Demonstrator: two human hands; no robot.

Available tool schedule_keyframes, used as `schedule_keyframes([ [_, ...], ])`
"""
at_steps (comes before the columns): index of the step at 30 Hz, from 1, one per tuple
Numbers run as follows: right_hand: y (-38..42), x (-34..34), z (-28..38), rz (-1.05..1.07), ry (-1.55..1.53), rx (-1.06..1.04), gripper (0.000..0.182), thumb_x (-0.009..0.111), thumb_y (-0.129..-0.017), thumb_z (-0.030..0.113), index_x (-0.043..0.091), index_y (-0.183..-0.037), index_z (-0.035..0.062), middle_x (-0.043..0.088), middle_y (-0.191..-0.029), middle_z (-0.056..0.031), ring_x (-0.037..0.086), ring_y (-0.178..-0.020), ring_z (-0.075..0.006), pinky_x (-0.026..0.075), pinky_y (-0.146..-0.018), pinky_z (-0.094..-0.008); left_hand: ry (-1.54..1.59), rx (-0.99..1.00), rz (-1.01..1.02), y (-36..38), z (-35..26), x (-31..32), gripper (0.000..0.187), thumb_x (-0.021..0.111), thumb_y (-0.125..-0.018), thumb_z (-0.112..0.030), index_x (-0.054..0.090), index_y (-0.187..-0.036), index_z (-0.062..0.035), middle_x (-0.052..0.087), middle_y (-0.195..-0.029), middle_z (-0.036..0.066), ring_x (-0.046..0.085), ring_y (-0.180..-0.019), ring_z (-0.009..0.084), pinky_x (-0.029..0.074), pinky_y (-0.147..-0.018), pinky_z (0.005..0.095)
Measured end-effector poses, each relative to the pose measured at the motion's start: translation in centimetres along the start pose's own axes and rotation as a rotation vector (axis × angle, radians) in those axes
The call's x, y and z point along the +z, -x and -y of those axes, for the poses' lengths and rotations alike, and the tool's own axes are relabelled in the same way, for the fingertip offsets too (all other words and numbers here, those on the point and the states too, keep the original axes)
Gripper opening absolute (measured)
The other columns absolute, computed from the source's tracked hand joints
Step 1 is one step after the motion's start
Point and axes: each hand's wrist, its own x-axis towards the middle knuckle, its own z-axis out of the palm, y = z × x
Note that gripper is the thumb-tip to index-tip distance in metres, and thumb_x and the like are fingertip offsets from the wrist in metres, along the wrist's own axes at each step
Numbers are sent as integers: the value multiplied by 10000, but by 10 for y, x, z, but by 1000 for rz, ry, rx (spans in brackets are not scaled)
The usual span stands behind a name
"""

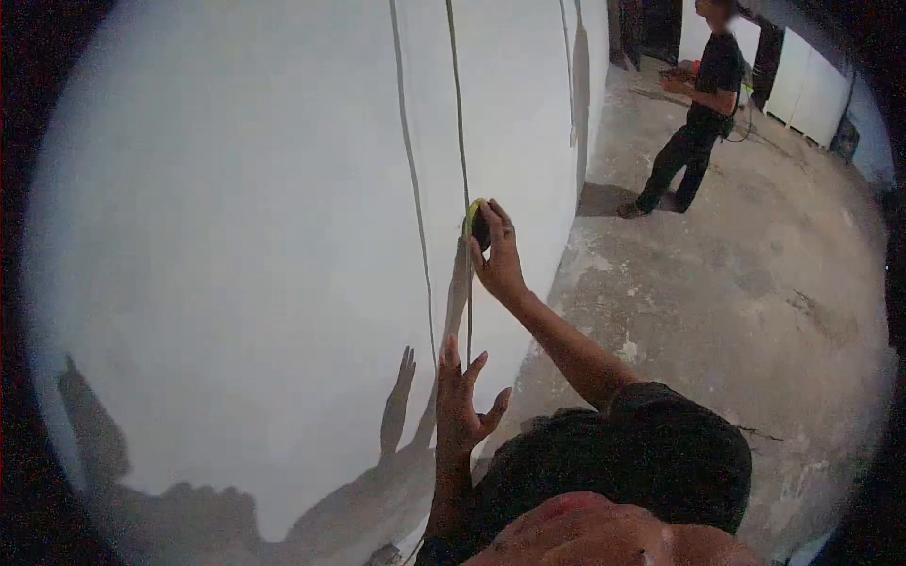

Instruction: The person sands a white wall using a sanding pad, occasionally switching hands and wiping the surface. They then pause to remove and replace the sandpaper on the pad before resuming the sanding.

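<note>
My right hand [502, 250] is raised in front of the white wall, its fingers curled round a palm-sized round dark thing with a yellow-green rim [473, 215]; its exact kind I cannot tell. A thin dark cord [460, 113] hangs down from above and meets this round thing at its rim, and a thin line carries on below toward my left hand. Lower down, my left hand [460, 406] is held up with its fingers spread and the thumb out to the right, beside the line's lower end, with nothing seen in its grasp.
The white wall [236, 236] fills the left side and bears shadows of the cord and my arms. A worn concrete floor [717, 292] stretches to the right. Another person in dark clothes [703, 113] stands further back, near white panels [807, 90]. A thin twig-like piece [760, 434] shows near my right sleeve.
</note>
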Motion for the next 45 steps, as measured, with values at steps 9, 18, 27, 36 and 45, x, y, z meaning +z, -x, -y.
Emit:
schedule_keyframes([
  [9,19,2,2,29,-31,17,630,637,-986,208,332,-1522,80,305,-1551,-264,352,-1400,-450,382,-1148,-496,-45,10,-25,1,2,-3,660,764,-864,-356,495,-1415,-112,237,-1599,323,257,-1485,482,247,-1168,638],
  [18,-11,11,-20,-71,-87,91,639,626,-998,231,310,-1502,-1,339,-1508,-279,401,-1355,-420,409,-1113,-474,-68,-21,10,4,0,-6,670,720,-905,-405,466,-1443,-97,243,-1591,332,234,-1488,498,221,-1168,655],
  [27,-4,20,-44,-31,-70,54,647,618,-1001,217,304,-1529,13,296,-1568,-276,344,-1422,-424,340,-1168,-479,-19,-27,3,2,14,-2,670,712,-912,-424,452,-1462,-142,212,-1613,310,230,-1492,491,201,-1168,672],
  [36,16,18,-10,14,28,-34,642,608,-1020,281,320,-1527,12,293,-1574,-250,413,-1405,-351,384,-1151,-437,-25,-29,12,9,23,9,669,752,-874,-380,481,-1426,-117,217,-1608,318,254,-1485,487,211,-1176,650],
  [45,1,23,-26,-23,-93,-5,630,657,-985,210,363,-1511,31,303,-1585,-244,348,-1435,-400,371,-1150,-474,-24,-47,-35,14,36,15,679,799,-832,-304,498,-1401,-88,223,-1606,322,261,-1480,492,209,-1184,633],
])
